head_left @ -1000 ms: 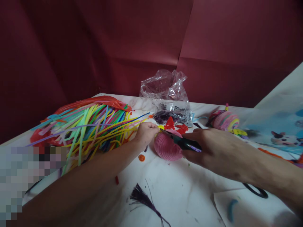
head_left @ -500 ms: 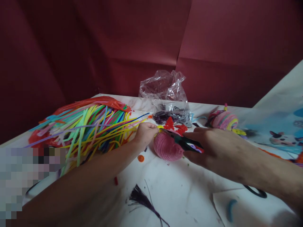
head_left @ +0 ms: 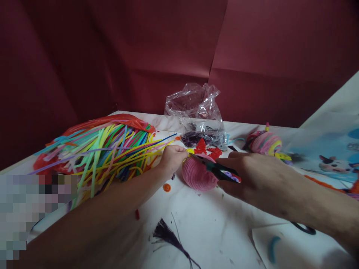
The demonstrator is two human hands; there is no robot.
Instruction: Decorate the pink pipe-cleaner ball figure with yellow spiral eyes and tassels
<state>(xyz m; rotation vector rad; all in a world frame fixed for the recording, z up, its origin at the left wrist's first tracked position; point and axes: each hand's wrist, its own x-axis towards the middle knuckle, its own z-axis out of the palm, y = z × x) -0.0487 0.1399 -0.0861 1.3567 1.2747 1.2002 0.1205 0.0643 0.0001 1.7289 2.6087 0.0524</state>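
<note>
My left hand [head_left: 174, 158] pinches a small yellow fuzzy piece [head_left: 190, 151] between thumb and fingertips. Dark-handled scissors [head_left: 220, 170] are in my right hand [head_left: 242, 172], their blades pointing left toward the yellow piece, over the top of a pink ribbed ball [head_left: 198, 175]. The ball rests on the white table between my hands. Red fuzzy shapes [head_left: 201, 146] lie just behind it. Whether the blade tips touch the yellow piece is too small to tell.
Many colourful pipe cleaners [head_left: 112, 149] heap at the left on red plastic. A clear bag [head_left: 196, 108] stands behind. Another striped ball [head_left: 263, 141] sits at the right. A dark tassel [head_left: 168, 233] and an orange disc [head_left: 166, 187] lie nearer me.
The scissors' handles have shifted slightly in my right hand, and the blades look closer together. My left hand stays nearly still.
</note>
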